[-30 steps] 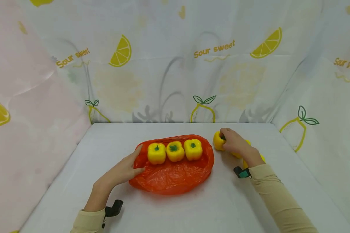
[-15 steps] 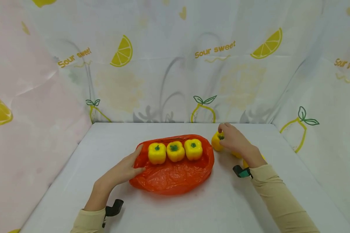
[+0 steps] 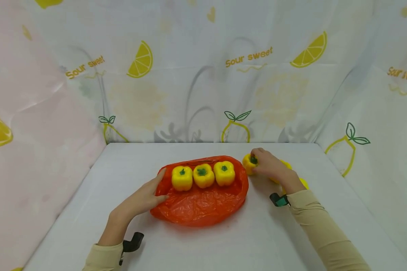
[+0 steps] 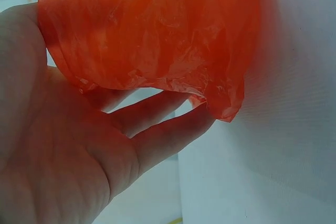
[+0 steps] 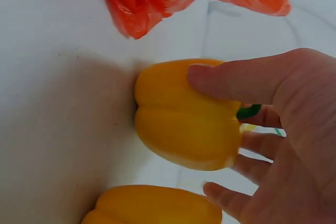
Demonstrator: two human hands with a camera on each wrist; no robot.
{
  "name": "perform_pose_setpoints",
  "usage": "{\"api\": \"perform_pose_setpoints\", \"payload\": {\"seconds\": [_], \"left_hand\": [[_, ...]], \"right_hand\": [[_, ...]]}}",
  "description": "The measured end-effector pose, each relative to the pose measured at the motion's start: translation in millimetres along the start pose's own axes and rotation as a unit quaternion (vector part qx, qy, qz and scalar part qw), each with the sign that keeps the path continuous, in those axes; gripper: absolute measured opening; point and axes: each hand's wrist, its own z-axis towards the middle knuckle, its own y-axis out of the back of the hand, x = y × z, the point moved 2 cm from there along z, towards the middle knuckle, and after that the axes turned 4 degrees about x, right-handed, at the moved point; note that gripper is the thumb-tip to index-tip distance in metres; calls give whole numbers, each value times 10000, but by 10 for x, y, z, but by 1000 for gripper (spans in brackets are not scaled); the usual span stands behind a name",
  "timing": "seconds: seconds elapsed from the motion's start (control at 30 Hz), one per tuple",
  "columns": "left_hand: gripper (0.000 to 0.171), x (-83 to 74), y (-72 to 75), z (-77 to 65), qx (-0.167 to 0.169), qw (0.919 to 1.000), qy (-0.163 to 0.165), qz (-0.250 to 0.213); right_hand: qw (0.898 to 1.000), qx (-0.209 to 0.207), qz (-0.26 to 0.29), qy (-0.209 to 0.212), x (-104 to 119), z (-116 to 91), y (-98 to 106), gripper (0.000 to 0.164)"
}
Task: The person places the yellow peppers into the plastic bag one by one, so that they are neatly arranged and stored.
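Note:
Three yellow bell peppers (image 3: 204,176) with green stems stand in a row on a red plastic bag (image 3: 198,209), along its back part. My left hand (image 3: 144,197) spreads its fingers and thumb at the bag's left edge; in the left wrist view the thin plastic (image 4: 152,30) lies against the fingers. My right hand (image 3: 271,165) holds another yellow bell pepper (image 5: 184,114) just right of the bag, thumb on one side and fingers on the far side. That pepper is upright, close at the table, its green stem (image 5: 249,111) toward the palm.
More yellow bell peppers (image 3: 303,183) lie to the right, partly hidden under my right hand and wrist; one pepper (image 5: 152,205) shows near the fingers in the right wrist view. The white table (image 3: 237,248) ends at a lemon-print curtain (image 3: 176,94).
My right hand has shifted a little left with the bell pepper, bringing it up beside the bag's right edge. Its fingers lifted briefly, then lowered again. My left hand and the bag stay put.

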Motion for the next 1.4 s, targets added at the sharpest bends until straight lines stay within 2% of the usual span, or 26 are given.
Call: {"api": "perform_pose_setpoints", "payload": {"seconds": [0.13,0.27,0.37,0.6,0.83,0.97,1.1,1.4], "left_hand": [[88,0,11,-19,-54,9999,-103,34],[88,-8,15,-25,-62,9999,-133,48],[88,-6,15,-27,-47,9999,-91,31],[88,-6,17,-34,-60,9999,-85,38],[89,-24,38,-34,-44,10000,-33,32],[90,-38,48,-33,-28,10000,3,41],[89,-41,48,-32,-38,10000,-45,43],[88,-14,33,-21,-76,9999,-65,8]], "right_hand": [[9999,-35,-88,110,-11,62,-44,45],[9983,-270,-371,363,-5,108,-52,38],[9964,-500,-494,476,24,97,-33,39],[9919,-1084,-387,542,246,-106,172,42],[9808,-1547,-358,1130,586,-317,347,41],[9713,-1600,-322,1732,838,-436,323,39],[9613,-1511,-459,2257,1065,-503,204,37],[9609,-928,-365,2582,1427,-463,-217,38]]}}
